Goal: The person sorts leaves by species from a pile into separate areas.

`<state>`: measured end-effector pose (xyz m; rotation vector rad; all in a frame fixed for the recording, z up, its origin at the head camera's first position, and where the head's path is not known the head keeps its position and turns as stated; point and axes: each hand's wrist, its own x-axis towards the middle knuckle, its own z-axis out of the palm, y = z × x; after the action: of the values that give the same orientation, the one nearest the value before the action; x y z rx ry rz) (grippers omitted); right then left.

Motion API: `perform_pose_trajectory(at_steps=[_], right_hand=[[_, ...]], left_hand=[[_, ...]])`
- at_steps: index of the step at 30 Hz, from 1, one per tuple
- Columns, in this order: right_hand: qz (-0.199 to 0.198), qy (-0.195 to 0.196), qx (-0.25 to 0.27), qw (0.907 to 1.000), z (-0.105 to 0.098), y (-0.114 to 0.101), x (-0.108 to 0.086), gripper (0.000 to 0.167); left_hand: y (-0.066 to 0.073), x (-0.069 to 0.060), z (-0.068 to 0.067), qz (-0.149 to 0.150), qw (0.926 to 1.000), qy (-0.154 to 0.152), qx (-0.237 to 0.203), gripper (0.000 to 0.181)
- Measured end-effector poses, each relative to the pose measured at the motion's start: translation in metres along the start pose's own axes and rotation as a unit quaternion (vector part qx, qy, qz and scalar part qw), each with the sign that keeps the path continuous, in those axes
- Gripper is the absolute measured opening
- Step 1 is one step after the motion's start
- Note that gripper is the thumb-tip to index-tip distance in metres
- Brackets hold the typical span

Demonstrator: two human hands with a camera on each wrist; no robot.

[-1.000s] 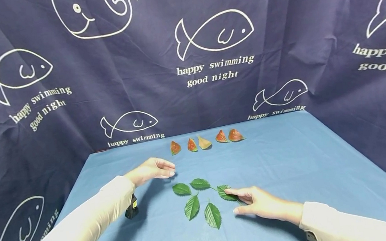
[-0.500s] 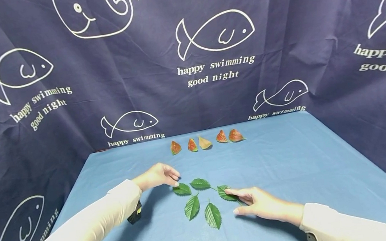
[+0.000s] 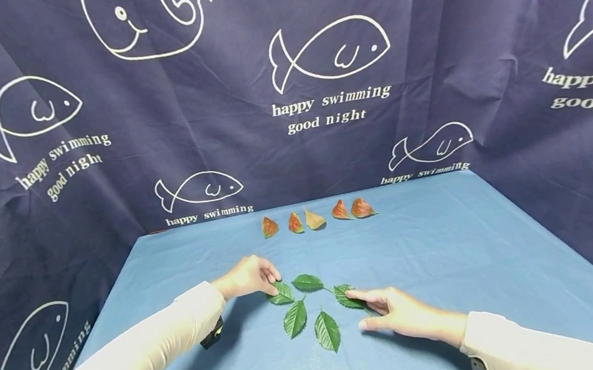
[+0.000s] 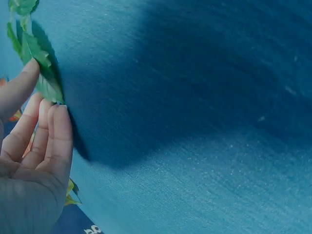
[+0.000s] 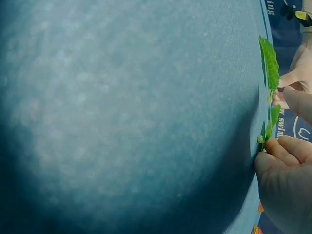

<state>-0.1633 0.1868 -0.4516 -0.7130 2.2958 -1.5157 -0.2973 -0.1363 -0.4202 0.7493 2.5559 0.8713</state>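
Note:
In the head view my left hand (image 3: 252, 276) pinches the edge of a green serrated leaf (image 3: 282, 294) at the left of a loose ring of leaves. The left wrist view shows the thumb on that leaf (image 4: 45, 73) and the straight fingers at its tip. My right hand (image 3: 407, 312) rests its index fingertip on the rightmost green leaf (image 3: 343, 293), with the thumb apart on the cloth. Between the hands lie an upper green leaf (image 3: 307, 282), a lower left green leaf (image 3: 295, 319) and a lower right green leaf (image 3: 327, 331).
Toward the back of the blue cloth-covered table (image 3: 416, 239) is a row of red-brown leaves (image 3: 362, 207) with one tan leaf (image 3: 314, 219). A dark blue curtain (image 3: 249, 148) with white fish drawings stands behind and at the sides.
My left hand has come down and to the right onto the left green leaf and taken its edge, and the leaf has shifted slightly. My right hand has stayed in place.

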Motion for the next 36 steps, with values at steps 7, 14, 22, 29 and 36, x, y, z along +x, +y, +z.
perform_pose_trajectory(at_steps=[7, 14, 22, 29, 36], right_hand=[[-0.003, 0.003, 0.001, 1.0, 0.0, 0.002, 0.0, 0.062], [-0.005, 0.002, -0.003, 1.0, -0.001, 0.001, 0.0, 0.062], [0.002, -0.009, -0.003, 1.0, -0.002, -0.003, 0.0, 0.063], [0.002, -0.01, -0.007, 0.9999, -0.002, -0.004, 0.0, 0.064], [-0.002, -0.006, -0.004, 1.0, -0.001, -0.002, 0.0, 0.065]], left_hand=[[0.001, 0.001, 0.001, -0.005, 0.9998, 0.001, 0.022, 0.018], [-0.004, 0.001, -0.002, 0.021, 0.9996, -0.009, -0.013, 0.011], [-0.015, 0.004, -0.005, 0.028, 0.9987, -0.014, -0.039, 0.008], [-0.015, 0.002, -0.01, 0.021, 0.9976, -0.012, -0.065, 0.007], [-0.017, 0.004, -0.014, 0.02, 0.9947, -0.022, -0.098, 0.009]])
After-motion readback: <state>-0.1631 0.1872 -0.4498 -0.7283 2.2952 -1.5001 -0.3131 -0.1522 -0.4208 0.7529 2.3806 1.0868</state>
